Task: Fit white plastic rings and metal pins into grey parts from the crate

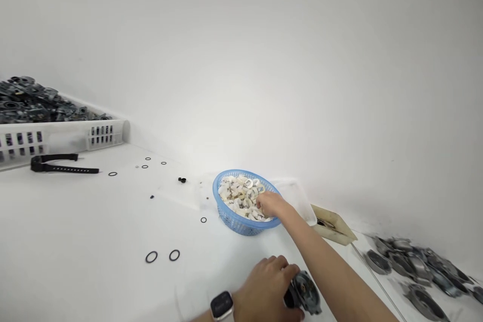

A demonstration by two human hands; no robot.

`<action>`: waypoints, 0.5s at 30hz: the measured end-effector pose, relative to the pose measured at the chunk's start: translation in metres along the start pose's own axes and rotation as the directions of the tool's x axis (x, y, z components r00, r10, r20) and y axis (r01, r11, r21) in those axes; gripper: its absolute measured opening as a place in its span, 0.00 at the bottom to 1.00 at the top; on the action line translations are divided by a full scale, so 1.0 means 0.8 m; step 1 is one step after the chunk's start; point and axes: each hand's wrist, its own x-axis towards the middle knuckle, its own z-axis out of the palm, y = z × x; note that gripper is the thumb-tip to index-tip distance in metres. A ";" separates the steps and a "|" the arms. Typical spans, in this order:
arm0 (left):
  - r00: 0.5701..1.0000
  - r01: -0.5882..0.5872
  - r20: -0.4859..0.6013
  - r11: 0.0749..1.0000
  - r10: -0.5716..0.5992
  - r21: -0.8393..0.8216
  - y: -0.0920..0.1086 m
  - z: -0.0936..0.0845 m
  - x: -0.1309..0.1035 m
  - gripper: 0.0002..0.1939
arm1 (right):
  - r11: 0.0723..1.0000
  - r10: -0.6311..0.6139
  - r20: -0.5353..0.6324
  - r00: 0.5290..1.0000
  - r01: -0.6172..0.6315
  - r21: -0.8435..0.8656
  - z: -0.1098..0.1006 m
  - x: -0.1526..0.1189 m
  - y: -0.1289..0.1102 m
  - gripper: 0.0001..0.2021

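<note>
On my feed from the head view, I have the left hand (268, 289) low in the picture, its fingers wrapped around a dark metal part (307, 292) with a round face; a watch (222, 305) sits on that wrist. My right hand (270, 204) reaches over the rim of the blue basket (241, 225), fingers bent down among the white pieces (234, 196) that fill it; I cannot tell whether they grip one, since the tips are hidden. The basket stands on the white worktop (94, 241), beyond the left hand. Just behind it I make out a pale tray (300, 204), and beside that a beige box (341, 235) with thin items inside. Farther right, more metal castings (422, 299) lie in a loose group. Across to the left, black rings (147, 260) are scattered singly, a black strap (71, 169) lies near the white crate (68, 139), and that crate is heaped with dark components (37, 103).
</note>
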 end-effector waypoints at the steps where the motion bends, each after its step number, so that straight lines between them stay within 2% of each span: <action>1: 1.000 -0.002 0.001 1.000 0.002 -0.004 0.001 -0.001 0.000 0.34 | 1.000 -0.002 -0.003 1.000 0.002 -0.002 0.003 0.001 0.000 0.15; 5: 1.000 0.018 0.000 0.997 -0.018 -0.071 0.003 -0.008 -0.001 0.34 | 0.998 -0.031 -0.054 0.998 0.034 0.048 -0.003 -0.004 0.013 0.15; 8: 1.000 -0.005 -0.021 0.995 0.003 -0.099 0.002 -0.011 -0.001 0.27 | 0.988 -0.061 -0.103 0.993 0.074 0.135 -0.021 -0.022 0.032 0.14; 11: 0.998 -0.033 -0.047 0.995 0.029 -0.089 0.002 -0.013 -0.001 0.20 | 0.965 -0.096 -0.119 0.988 0.121 0.231 -0.041 -0.057 0.050 0.13; 15: 0.997 -0.047 -0.060 0.994 0.041 -0.096 0.003 -0.018 -0.004 0.23 | 0.932 -0.129 -0.100 0.987 0.155 0.327 -0.057 -0.121 0.063 0.11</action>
